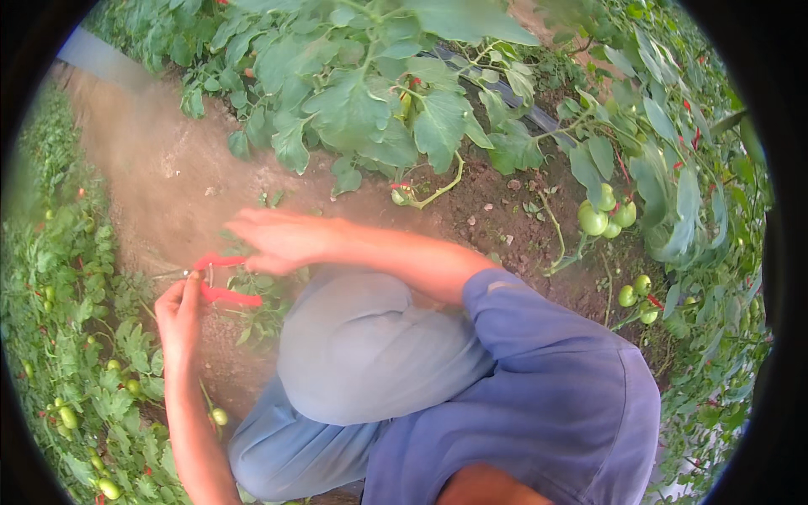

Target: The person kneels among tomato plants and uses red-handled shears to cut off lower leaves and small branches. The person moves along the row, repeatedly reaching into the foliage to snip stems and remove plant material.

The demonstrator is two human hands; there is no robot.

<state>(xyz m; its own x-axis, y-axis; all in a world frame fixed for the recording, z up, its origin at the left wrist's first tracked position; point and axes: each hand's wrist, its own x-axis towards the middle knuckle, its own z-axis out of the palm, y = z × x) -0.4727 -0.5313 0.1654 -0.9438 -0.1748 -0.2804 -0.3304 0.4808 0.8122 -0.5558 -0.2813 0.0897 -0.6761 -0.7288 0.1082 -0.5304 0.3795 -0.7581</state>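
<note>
My left hand (pixel 179 312) pinches a pair of red-handled pruning shears (pixel 230 295) near the pivot, between thumb and fingers. The two handles are spread apart and point toward my body. Slim metal blades stick out on the far side of the fingertips. Just above the upper handle, my right hand (pixel 278 241) is stretched out with extended fingers, blurred, with nothing seen in it. Its thumb side is close to that handle's end; whether they touch I cannot tell. Cut or low green foliage (pixel 259 315) lies under the shears, beside my bent knee (pixel 344 341).
Tomato plants (pixel 353 107) lean over the soil ahead, with another row (pixel 82 353) along the left. Green tomatoes (pixel 593 219) hang in a cluster at right, with red ties near them. A bare dirt path (pixel 164 158) runs between rows. A dark pipe (pixel 505 91) lies behind leaves.
</note>
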